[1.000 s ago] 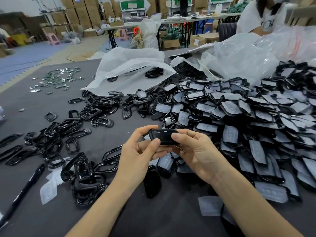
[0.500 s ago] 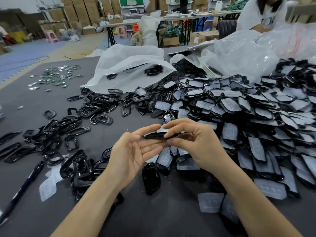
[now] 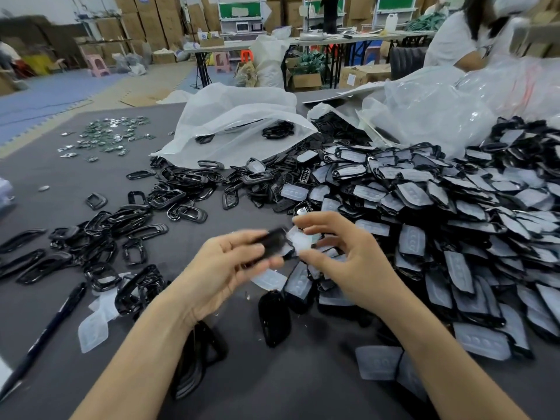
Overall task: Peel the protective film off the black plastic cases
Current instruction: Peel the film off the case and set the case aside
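Note:
My left hand [image 3: 224,268] grips a black plastic case [image 3: 274,242] between thumb and fingers; the case is motion-blurred. My right hand [image 3: 348,259] pinches a whitish protective film [image 3: 300,242] that lifts off the case's right end. A big pile of film-covered black cases [image 3: 454,225] fills the table's right side. One bare glossy case [image 3: 274,313] lies on the dark table [image 3: 303,383] below my hands.
Black frame rings [image 3: 121,234] are scattered at left, with loose peeled films [image 3: 92,330] and a black pen [image 3: 48,331]. White plastic bags [image 3: 233,125] lie at the back. Small metal parts [image 3: 106,137] sit far left. A person in white [image 3: 460,34] works at back right.
The hands have drawn apart: the left hand carried the case leftward while the right hand peeled the film away from its right end.

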